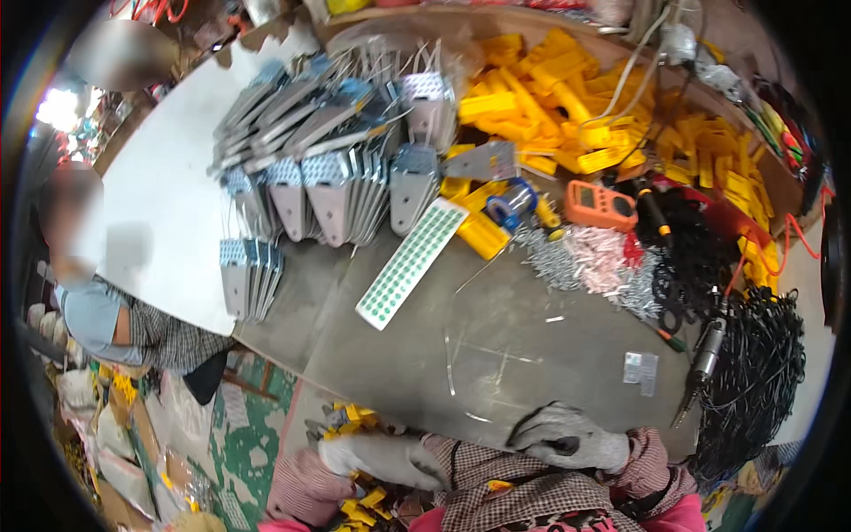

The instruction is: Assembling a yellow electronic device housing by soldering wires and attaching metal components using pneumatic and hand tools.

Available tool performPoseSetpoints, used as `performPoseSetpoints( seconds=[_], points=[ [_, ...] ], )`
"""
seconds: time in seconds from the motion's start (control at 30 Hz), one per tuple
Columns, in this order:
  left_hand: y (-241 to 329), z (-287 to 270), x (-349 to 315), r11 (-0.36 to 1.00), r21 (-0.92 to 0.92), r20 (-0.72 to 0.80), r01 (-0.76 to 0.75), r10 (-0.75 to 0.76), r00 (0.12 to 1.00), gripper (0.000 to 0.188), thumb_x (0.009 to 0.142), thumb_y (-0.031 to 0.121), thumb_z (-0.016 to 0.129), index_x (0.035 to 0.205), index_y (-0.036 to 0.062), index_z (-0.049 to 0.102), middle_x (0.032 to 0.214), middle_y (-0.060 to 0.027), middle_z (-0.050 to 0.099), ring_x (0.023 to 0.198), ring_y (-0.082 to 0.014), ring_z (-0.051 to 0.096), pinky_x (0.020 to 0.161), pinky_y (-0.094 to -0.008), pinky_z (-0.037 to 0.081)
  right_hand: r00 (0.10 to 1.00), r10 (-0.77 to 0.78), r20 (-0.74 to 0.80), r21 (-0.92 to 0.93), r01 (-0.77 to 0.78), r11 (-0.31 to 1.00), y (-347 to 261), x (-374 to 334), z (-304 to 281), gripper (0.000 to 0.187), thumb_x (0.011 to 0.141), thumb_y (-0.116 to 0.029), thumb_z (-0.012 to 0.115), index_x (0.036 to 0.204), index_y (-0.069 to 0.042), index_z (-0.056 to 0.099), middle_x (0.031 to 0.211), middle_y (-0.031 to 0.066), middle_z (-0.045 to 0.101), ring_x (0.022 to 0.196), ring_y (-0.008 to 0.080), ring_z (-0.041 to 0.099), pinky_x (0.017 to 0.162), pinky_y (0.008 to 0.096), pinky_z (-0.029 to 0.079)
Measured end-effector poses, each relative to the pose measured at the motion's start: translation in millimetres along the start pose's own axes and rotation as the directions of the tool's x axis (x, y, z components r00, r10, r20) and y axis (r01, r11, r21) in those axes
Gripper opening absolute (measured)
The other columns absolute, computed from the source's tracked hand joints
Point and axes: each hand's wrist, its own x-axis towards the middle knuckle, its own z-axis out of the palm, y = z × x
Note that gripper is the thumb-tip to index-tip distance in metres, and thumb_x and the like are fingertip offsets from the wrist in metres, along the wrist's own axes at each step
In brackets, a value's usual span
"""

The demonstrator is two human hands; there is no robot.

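My left hand point(381, 458), in a grey-white work glove, lies low at the table's front edge against my checked apron point(496, 465). Its fingertips are blurred and partly hidden. My right hand point(567, 436), in a grey knit glove, rests at the front edge with fingers curled inward; whatever it may hold is hidden. Small clear plastic pieces point(640, 372) lie beyond it on the dark table mat point(399, 355). To its right is a silver power screwdriver point(706, 359). A white sheet of green round stickers point(412, 263) lies mid-table.
Stacked grey metal plates point(332, 199) fill the back left. Yellow plastic parts point(550, 97) heap at the back, near an orange meter point(601, 206), a blue tape roll point(511, 205), grey screws point(550, 257) and pink plugs point(598, 258). Black cords point(753, 381) pile at right. Another person point(106, 324) sits at left.
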Motion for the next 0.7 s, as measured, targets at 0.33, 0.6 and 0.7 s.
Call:
performPoseSetpoints(
  seconds=[0.33,0.6,0.7],
  points=[
    [290.5,-324.7,22.3,-0.059,0.548,-0.516,0.834,0.761,0.393,0.016,0.085,0.013,0.058,0.099,0.0088,0.065,0.092,-0.0098,0.069,0.089,-0.0303,0.069,0.078,-0.0436,0.054,0.998,-0.046,-0.035,0.115,0.050,0.992,10.8,-14.5,23.4,0.027,0.101,-0.026,0.054,0.118,-0.006,0.062,0.122,0.0107,0.062,0.117,0.0280,0.056,0.103,0.0397,0.043],
    [306.2,-117.9,20.9,0.414,0.907,-0.420,-0.078,0.902,-0.102,0.025,0.085,-0.003,0.066,0.110,-0.0017,0.069,0.112,-0.0175,0.071,0.099,-0.0268,0.071,0.084,-0.0362,0.057,0.658,0.472,-0.587,0.782,0.311,0.540,25.7,-17.5,4.0,0.054,0.097,-0.039,0.061,0.138,-0.008,0.045,0.118,0.0123,0.063,0.110,0.0186,0.058,0.093,0.0328,0.048],
    [249.0,-63.9,82.2,0.383,0.858,-0.435,-0.342,0.896,-0.087,0.035,0.087,0.002,0.061,0.121,-0.0022,0.066,0.114,-0.0185,0.070,0.100,-0.0291,0.070,0.090,-0.0374,0.055,0.812,0.442,-0.382,0.720,-0.039,0.693,-9.9,-27.2,-16.4,0.075,0.096,-0.046,0.062,0.150,-0.008,0.025,0.119,0.0125,0.060,0.102,0.0162,0.057,0.085,0.0303,0.051]
  ],
)
